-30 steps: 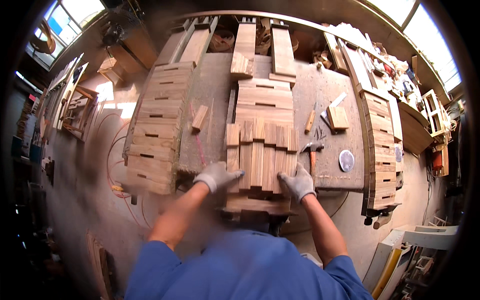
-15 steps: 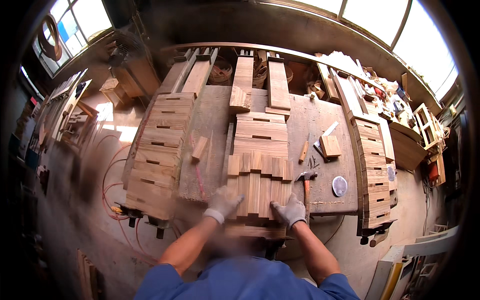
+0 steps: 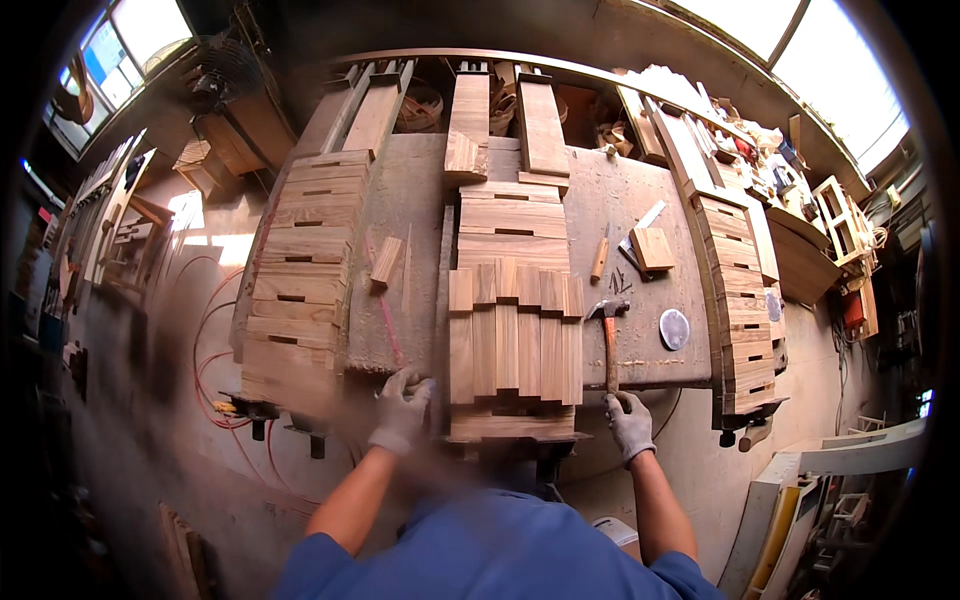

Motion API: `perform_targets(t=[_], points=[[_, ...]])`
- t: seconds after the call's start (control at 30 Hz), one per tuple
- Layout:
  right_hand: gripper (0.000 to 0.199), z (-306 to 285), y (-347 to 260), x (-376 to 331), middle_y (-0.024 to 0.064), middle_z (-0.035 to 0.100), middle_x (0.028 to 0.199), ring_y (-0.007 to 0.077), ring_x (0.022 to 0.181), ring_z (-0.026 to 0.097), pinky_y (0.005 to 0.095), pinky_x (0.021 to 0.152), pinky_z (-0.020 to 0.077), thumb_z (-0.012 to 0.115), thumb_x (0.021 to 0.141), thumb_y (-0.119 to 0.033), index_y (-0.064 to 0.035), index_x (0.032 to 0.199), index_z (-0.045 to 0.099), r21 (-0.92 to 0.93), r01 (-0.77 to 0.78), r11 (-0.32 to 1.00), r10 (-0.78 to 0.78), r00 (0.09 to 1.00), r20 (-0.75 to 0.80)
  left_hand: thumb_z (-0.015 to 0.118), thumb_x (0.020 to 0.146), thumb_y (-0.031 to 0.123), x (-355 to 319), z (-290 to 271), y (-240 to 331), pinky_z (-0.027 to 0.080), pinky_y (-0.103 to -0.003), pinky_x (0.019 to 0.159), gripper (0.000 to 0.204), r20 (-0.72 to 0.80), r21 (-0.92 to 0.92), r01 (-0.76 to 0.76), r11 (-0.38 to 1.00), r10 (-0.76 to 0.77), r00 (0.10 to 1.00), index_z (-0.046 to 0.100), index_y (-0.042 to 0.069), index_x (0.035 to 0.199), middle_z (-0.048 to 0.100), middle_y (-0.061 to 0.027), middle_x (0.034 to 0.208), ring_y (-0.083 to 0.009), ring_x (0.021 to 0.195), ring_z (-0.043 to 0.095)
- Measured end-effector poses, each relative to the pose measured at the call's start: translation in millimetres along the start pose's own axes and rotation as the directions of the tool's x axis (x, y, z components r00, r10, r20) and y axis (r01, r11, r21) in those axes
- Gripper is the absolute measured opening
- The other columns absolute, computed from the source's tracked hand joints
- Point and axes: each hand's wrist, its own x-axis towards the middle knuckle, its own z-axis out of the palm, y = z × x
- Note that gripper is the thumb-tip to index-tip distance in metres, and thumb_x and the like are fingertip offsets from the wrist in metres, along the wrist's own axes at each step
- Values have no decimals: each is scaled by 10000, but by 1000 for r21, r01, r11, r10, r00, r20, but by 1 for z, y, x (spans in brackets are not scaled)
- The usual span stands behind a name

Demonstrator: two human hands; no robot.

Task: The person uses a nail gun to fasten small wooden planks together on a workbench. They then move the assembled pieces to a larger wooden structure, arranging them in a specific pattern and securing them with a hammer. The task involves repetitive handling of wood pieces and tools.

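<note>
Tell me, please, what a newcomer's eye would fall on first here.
The eye would probably fall first on the strips, set side by side with uneven ends on the middle row of slotted boards. Next come the gloved left hand, left of the strips, and the gloved right hand, at the handle end of the hammer.

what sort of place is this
Probably a woodworking shop: slotted wooden pieces are lined up in rows, and a hammer and a wood-handled tool are on the worktop.
</note>
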Motion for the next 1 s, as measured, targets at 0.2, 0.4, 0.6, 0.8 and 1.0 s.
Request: perform_targets(t=[0.2,0.4,0.6,0.8,1.0], points=[[326,-18,56,-18,23,700,890,87,727,656,260,613,538,705,1008,-274,-19,1210,691,18,-5,1000,4,998,70,735,942,48,-76,-14,-71,558,-313,907,344,-198,-4,63,998,-62,978,656,-11,1271,698,-91,1109,-147,989,661],[408,-33,7,-34,72,752,1032,107,815,680,261,705,549,717,999,-274,28,1271,684,124,-99,987,44,922,385,721,938,156,-162,-2,-103,509,-401,1040,475,-223,80,319,944,-295,929,613,-39,1357,671,-213,1282,-324,1180,657],[497,-64,72,-39,201,746,1186,300,1082,719,388,942,557,728,950,-391,-6,1264,704,-275,165,947,16,831,556,791,876,330,-197,57,-100,336,-437,1222,815,-115,408,319,855,-299,947,470,-144,1456,512,-347,1482,-446,1420,474],[614,-96,102,-75,232,711,1258,377,1215,659,423,1071,498,667,937,-514,-8,1283,693,-492,134,860,194,807,558,792,894,368,-189,61,-137,499,-489,985,602,-231,513,111,851,12,973,617,-42,1299,702,-282,1191,-448,1118,660],[385,-162,192,-121,85,707,934,126,762,679,307,641,572,706,991,-377,-26,1148,718,-162,-556,815,578,764,286,732,940,306,-167,51,-84,483,-518,964,470,32,331,216,918,-240,970,657,-110,1147,687,-361,1116,-523,1061,643]])
